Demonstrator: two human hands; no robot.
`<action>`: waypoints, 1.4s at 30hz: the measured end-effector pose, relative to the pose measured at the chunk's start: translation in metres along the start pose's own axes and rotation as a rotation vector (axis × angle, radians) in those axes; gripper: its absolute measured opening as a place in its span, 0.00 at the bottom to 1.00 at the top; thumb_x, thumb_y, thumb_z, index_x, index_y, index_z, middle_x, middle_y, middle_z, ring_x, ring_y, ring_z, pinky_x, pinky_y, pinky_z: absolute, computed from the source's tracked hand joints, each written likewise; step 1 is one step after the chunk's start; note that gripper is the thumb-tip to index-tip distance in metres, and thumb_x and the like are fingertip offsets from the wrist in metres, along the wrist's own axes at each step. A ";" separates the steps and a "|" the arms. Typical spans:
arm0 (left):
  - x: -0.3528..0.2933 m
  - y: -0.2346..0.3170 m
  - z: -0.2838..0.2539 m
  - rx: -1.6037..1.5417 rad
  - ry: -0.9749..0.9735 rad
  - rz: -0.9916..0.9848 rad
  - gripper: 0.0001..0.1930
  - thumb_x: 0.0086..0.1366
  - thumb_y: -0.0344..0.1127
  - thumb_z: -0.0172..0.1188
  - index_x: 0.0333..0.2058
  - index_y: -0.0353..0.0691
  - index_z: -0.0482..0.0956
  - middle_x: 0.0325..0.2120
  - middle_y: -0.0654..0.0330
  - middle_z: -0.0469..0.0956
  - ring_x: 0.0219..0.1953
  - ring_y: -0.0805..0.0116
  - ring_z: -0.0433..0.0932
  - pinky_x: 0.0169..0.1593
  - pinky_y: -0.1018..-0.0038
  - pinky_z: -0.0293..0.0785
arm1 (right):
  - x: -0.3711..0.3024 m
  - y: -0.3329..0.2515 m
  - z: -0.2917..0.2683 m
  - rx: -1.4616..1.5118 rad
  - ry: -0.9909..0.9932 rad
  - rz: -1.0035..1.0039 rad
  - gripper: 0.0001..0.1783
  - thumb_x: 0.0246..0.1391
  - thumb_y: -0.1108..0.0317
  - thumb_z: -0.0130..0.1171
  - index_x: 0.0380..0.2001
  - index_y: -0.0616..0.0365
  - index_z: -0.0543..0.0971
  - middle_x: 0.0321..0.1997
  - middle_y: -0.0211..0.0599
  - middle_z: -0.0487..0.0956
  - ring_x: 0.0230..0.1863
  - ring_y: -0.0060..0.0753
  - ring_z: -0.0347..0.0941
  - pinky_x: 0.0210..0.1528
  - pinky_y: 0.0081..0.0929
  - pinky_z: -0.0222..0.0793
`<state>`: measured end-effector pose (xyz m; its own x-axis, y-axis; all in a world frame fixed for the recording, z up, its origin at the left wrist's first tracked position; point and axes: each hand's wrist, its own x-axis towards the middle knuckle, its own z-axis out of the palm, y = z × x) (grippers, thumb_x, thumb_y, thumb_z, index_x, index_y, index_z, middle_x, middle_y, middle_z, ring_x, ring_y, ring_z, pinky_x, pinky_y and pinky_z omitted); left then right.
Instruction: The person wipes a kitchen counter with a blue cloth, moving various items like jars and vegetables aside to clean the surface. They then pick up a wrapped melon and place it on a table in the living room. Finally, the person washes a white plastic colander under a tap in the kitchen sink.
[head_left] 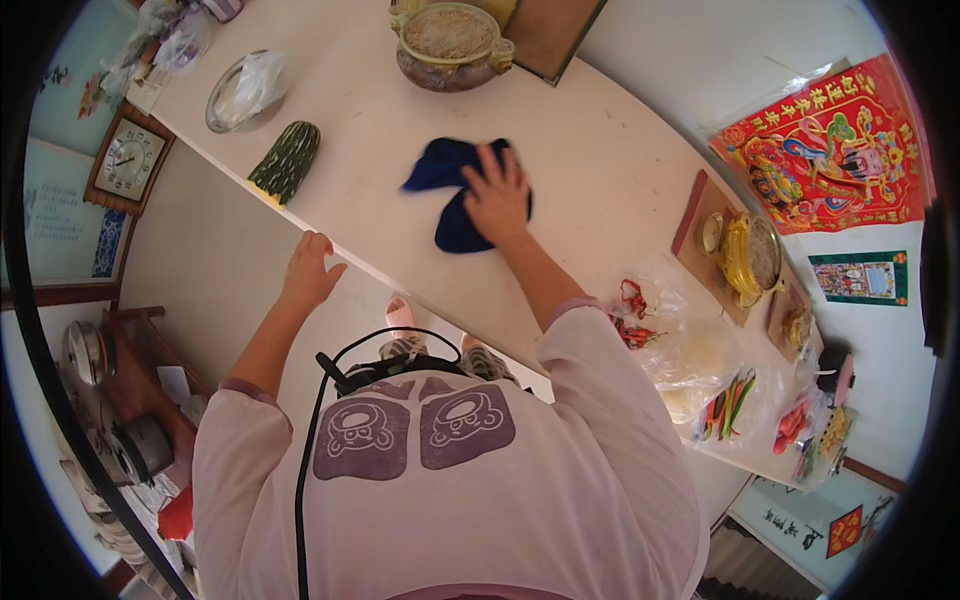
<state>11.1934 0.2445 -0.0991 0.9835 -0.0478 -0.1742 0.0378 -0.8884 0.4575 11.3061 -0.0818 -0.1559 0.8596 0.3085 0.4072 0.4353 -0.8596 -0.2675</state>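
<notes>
Cloth (462, 228): deep navy blue, near black in the folds, a brighter blue along the left tip. Plain, with no pattern to be made out. Outline uneven, in two lobes: the upper runs left to a blunt point, the lower is rounded and bulges toward the person. A notch between them opens to the left and shows the pale surface (370, 225). Edges soft with blur; weave and thickness cannot be told. It lies bunched rather than spread square, near the middle of the surface's width, well in from the near edge.

Right hand (497, 200): palm down on the cloth's right part, fingers spread and pointing away from the body, not closed into a fist. Blurred at the fingertips; whether any fold is pinched under them cannot be told. Some blue shows past the hand on its right side.

Left hand (312, 272): empty, just off the near edge of the surface, thumb parted from loosely bent fingers.

Around the cloth: to its left, a dark green squash (288, 162) with pale flecks and a yellow end near the edge; beyond, a heavy stone-look pot (450, 75) with a grainy tan fill; toward the right, red peppers (637, 335) by clear plastic.
</notes>
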 end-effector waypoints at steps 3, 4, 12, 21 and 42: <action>0.017 0.002 -0.001 -0.037 0.019 0.061 0.17 0.50 0.33 0.67 0.34 0.39 0.67 0.35 0.54 0.68 0.41 0.52 0.71 0.44 0.62 0.69 | -0.001 0.010 -0.015 -0.260 -0.067 0.228 0.26 0.48 0.61 0.55 0.53 0.48 0.74 0.71 0.26 0.53 0.66 0.63 0.47 0.60 0.62 0.47; 0.018 0.003 0.003 -0.049 -0.002 0.077 0.17 0.50 0.33 0.67 0.34 0.39 0.67 0.36 0.54 0.69 0.41 0.52 0.71 0.44 0.62 0.69 | -0.006 0.003 -0.020 -0.226 -0.078 0.171 0.29 0.48 0.61 0.55 0.57 0.43 0.70 0.70 0.25 0.55 0.66 0.65 0.46 0.60 0.66 0.46; 0.046 0.034 0.024 0.186 -0.226 0.029 0.25 0.40 0.41 0.74 0.33 0.41 0.69 0.37 0.53 0.70 0.43 0.51 0.71 0.45 0.61 0.70 | -0.063 -0.078 -0.023 0.207 -0.165 -0.314 0.20 0.45 0.53 0.60 0.43 0.45 0.80 0.62 0.27 0.66 0.69 0.61 0.45 0.61 0.67 0.44; 0.084 0.046 0.015 0.178 -0.337 -0.101 0.27 0.34 0.41 0.76 0.30 0.41 0.68 0.36 0.53 0.70 0.42 0.51 0.72 0.44 0.62 0.70 | -0.030 0.152 -0.054 -0.278 -0.060 -0.050 0.20 0.46 0.55 0.55 0.45 0.42 0.78 0.60 0.24 0.68 0.64 0.55 0.53 0.57 0.57 0.58; 0.078 0.040 0.024 0.209 -0.352 -0.119 0.28 0.30 0.39 0.77 0.26 0.40 0.66 0.34 0.53 0.70 0.38 0.52 0.71 0.41 0.64 0.70 | 0.009 0.289 -0.071 -0.431 -0.014 0.443 0.27 0.54 0.50 0.50 0.58 0.41 0.68 0.64 0.27 0.63 0.63 0.60 0.53 0.57 0.64 0.52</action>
<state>11.2677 0.1944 -0.1151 0.8526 -0.0601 -0.5190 0.0755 -0.9688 0.2362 11.4206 -0.3562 -0.1675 0.9388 -0.1127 0.3256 -0.1087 -0.9936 -0.0305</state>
